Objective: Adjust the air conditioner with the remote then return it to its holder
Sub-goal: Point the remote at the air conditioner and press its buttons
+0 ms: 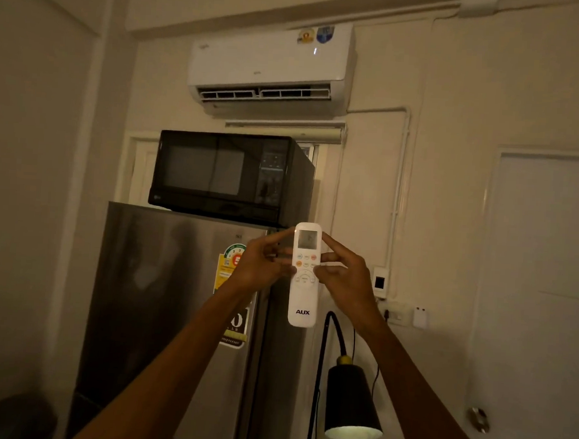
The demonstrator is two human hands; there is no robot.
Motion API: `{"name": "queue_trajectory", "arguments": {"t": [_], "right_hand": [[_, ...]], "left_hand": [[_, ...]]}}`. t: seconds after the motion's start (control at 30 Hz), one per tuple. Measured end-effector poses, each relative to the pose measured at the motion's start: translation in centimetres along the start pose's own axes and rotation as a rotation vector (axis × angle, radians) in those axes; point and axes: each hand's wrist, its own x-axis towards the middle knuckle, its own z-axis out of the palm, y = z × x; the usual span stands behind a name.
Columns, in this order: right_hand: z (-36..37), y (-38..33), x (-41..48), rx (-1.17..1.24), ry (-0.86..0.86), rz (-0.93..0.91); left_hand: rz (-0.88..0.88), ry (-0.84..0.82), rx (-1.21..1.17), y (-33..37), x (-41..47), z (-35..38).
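Note:
A white AUX remote (303, 301) stands upright in front of me, its small screen on top and buttons facing me. My left hand (261, 263) grips its left edge and my right hand (342, 273) grips its right edge, thumbs near the buttons. High on the wall hangs the white air conditioner (270, 65), its lower flap open. A small white box (420, 317) on the wall right of the remote may be the holder; I cannot tell.
A black microwave (223, 174) sits on a steel fridge (160, 306) behind my left arm. A black lamp (351, 403) shines downward below my right arm. A wall switch and socket (379, 280) are right of the remote. A door (540, 302) with a knob is at far right.

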Motion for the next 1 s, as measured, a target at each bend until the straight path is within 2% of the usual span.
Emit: {"name": "queue_trajectory", "arguments": {"t": [0.5, 1.0], "right_hand": [[0.8, -5.1, -1.7, -0.015, -0.006, -0.058], [1.0, -7.5, -2.4, 0.019, 0.033, -0.075]], "left_hand": [[0.004, 0.025, 0.012, 3.3, -2.4, -3.1], [0.058, 0.024, 0.147, 6.4, -3.7, -4.4]]}}
